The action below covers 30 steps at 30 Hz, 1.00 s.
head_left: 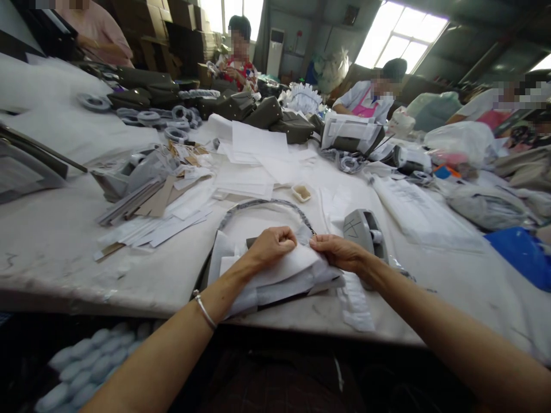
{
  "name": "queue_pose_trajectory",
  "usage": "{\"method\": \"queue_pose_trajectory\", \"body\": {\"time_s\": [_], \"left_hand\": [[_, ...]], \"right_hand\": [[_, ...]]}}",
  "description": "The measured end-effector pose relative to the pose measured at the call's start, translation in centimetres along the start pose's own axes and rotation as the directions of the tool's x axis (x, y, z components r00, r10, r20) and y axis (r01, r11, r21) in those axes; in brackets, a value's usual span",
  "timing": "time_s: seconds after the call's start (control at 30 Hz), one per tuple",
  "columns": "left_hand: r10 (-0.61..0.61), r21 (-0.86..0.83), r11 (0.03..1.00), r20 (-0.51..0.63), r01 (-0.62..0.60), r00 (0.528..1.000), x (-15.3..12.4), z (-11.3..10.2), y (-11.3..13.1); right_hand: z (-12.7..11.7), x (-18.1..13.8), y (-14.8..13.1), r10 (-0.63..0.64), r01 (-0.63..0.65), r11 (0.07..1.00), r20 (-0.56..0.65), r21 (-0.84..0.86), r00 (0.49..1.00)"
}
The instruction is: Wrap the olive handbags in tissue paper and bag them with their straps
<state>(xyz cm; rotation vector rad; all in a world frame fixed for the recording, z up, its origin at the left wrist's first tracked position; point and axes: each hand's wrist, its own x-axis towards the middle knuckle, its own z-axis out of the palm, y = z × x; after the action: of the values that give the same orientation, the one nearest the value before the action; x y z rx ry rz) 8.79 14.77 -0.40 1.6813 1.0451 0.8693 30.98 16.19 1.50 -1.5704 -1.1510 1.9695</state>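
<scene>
My left hand [272, 245] is closed in a fist, pinching the top edge of a white paper wrapping [284, 274] that lies near the table's front edge. My right hand [338, 251] pinches the same white paper from the right, its fingers pressed together. Both hands almost meet over the sheet. Under the paper lies a flat dark item, mostly hidden, with a braided grey strap [262, 205] arching beyond it. A silver bracelet sits on my left wrist.
A grey tape dispenser [365, 230] stands just right of my right hand. Piles of paper and card strips [163, 212] lie to the left, a small tray [301, 193] ahead, plastic bags [413, 215] to the right. Olive bags and several seated people line the table's far side.
</scene>
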Motion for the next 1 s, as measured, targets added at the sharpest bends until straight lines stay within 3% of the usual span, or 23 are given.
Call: {"method": "queue_pose_trajectory", "body": {"time_s": [0.13, 0.23, 0.33, 0.47, 0.6, 0.73, 1.0], "left_hand": [[0.056, 0.435, 0.894, 0.117, -0.102, 0.992, -0.1, 1.0, 0.5], [0.078, 0.596, 0.796, 0.074, -0.106, 0.994, -0.3, 1.7, 0.5], [0.108, 0.632, 0.771, -0.019, -0.071, 0.994, -0.7, 2.1, 0.4], [0.125, 0.677, 0.732, -0.033, -0.07, 0.992, -0.9, 2.5, 0.3], [0.139, 0.71, 0.701, -0.045, -0.066, 0.989, -0.8, 2.7, 0.0], [0.156, 0.729, 0.683, -0.09, -0.042, 0.984, -0.6, 2.9, -0.4], [0.177, 0.768, 0.641, -0.155, 0.005, 0.972, -0.6, 3.5, -0.6]], "right_hand": [[-0.7, 0.2, 1.2, -0.013, 0.012, 0.994, 0.007, 0.113, 1.0], [-0.8, 0.2, 1.2, 0.003, -0.006, 0.993, 0.024, 0.119, 1.0], [-0.6, -0.1, 0.5, 0.016, -0.02, 0.998, 0.084, 0.054, 0.996], [-0.6, -0.6, -1.0, 0.015, 0.033, 0.975, 0.212, -0.221, 0.977], [-0.8, -0.7, -2.2, 0.017, 0.073, 0.91, 0.213, -0.408, 0.977], [-0.9, -0.3, -2.2, 0.071, 0.007, 0.937, 0.211, -0.348, 0.975], [-1.7, -0.4, -1.5, 0.072, -0.018, 0.988, 0.349, -0.156, 0.934]]}}
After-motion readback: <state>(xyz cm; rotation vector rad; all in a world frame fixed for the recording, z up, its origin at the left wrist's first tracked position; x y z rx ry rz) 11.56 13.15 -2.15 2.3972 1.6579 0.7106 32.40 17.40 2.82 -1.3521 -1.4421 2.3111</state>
